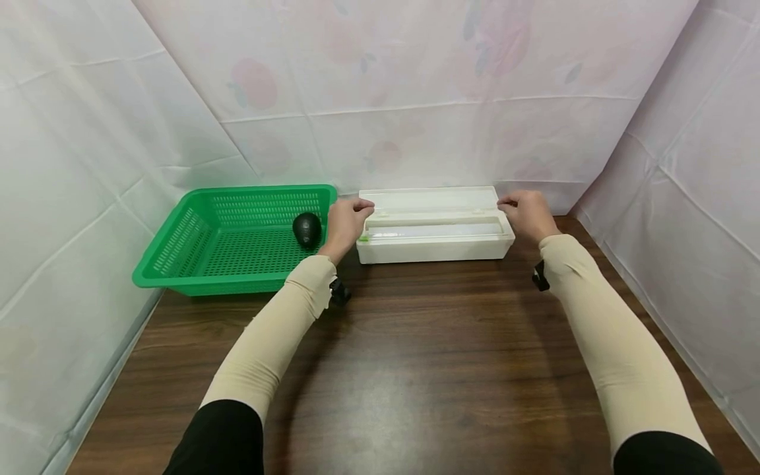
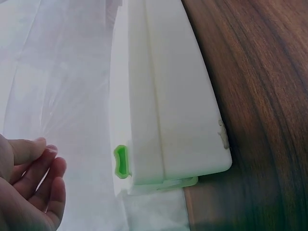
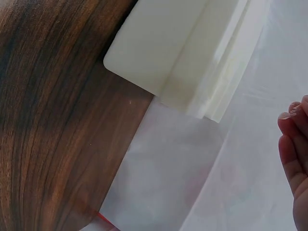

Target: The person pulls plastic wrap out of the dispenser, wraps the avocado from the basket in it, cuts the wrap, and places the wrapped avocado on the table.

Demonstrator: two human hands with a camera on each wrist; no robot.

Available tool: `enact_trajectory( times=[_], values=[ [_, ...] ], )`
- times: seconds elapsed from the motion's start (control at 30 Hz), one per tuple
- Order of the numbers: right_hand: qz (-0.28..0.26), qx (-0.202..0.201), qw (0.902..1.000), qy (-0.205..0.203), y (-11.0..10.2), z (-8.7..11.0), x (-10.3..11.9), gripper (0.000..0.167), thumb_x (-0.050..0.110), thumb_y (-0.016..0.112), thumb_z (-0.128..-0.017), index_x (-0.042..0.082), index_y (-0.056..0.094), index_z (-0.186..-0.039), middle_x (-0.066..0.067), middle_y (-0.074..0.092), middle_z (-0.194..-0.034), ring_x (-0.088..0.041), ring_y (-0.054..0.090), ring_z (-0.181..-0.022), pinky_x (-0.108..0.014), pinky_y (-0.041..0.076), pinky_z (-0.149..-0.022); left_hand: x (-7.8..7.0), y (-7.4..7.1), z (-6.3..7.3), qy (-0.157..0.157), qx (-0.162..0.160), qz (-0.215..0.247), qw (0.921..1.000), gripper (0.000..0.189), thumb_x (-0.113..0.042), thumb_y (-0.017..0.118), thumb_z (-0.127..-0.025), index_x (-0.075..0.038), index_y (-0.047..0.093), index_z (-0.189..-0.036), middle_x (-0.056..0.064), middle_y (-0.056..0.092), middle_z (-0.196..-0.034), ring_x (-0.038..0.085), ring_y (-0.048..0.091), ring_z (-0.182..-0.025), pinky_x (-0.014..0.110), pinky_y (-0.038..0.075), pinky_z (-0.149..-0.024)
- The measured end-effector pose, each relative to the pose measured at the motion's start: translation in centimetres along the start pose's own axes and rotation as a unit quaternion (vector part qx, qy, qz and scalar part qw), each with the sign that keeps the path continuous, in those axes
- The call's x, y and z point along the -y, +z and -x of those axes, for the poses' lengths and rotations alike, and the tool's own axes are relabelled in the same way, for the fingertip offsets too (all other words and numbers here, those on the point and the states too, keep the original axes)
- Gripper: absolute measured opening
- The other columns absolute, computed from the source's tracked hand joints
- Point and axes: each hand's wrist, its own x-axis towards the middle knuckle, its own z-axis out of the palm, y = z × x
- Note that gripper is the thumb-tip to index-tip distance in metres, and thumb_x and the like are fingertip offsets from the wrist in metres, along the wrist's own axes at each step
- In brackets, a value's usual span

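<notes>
A long white plastic wrap dispenser sits at the back of the table with its lid raised. Inside its slot lies a pale roll. My left hand is at the lid's left end, thumb and fingertips pinched together. Faint creases of clear plastic wrap fan out from those fingertips in the left wrist view. At the right end, my right hand pinches the clear film's other side, which barely shows. A green slider marks the dispenser's left end.
Left of the dispenser stands a green basket with a dark avocado inside. A pale printed cloth hangs close behind both and along the sides. Dark wood tabletop spreads in front of them.
</notes>
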Motion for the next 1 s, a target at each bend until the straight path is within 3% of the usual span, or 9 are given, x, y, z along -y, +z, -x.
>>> enact_trajectory(
  times=[0.2,0.4,0.73,1.0],
  values=[
    [-0.01,-0.007,0.9998,-0.014,-0.5,0.2,0.2,0.018,0.004,0.061,-0.094,-0.008,0.072,-0.102,-0.028,0.07,-0.101,-0.038,0.067,-0.085,-0.05,0.054,-0.074,-0.1,-0.4,-0.2,0.006,-0.007,0.001,1.0,0.022,-0.023,0.061,-0.097,-0.01,0.075,-0.11,0.011,0.073,-0.106,0.024,0.067,-0.086,0.034,0.052,-0.07],
    [-0.014,-0.003,0.9997,-0.019,-1.2,0.1,0.6,0.018,0.003,0.061,-0.094,-0.007,0.072,-0.103,-0.027,0.07,-0.101,-0.037,0.067,-0.084,-0.05,0.053,-0.074,-0.3,-0.9,-0.2,0.02,-0.01,0.005,0.9997,0.022,-0.022,0.061,-0.097,-0.009,0.075,-0.109,0.012,0.074,-0.105,0.025,0.066,-0.085,0.034,0.052,-0.069],
    [0.002,-0.018,0.9992,-0.035,-2.0,-0.2,1.0,0.015,0.004,0.063,-0.092,-0.006,0.074,-0.099,-0.024,0.072,-0.097,-0.033,0.066,-0.082,-0.043,0.051,-0.072,-0.5,-1.4,-0.4,0.042,-0.021,0.023,0.9986,0.02,-0.02,0.064,-0.095,-0.008,0.076,-0.106,0.013,0.074,-0.105,0.025,0.067,-0.092,0.038,0.055,-0.079],
    [0.016,-0.028,0.9981,-0.052,-2.7,-0.3,1.6,0.016,0.002,0.061,-0.093,-0.008,0.072,-0.1,-0.026,0.071,-0.097,-0.036,0.067,-0.082,-0.049,0.053,-0.073,-1.0,-2.2,-0.3,0.041,-0.032,0.032,0.9981,0.02,-0.02,0.063,-0.096,-0.008,0.076,-0.105,0.013,0.074,-0.103,0.024,0.069,-0.093,0.038,0.056,-0.079]
  ],
)
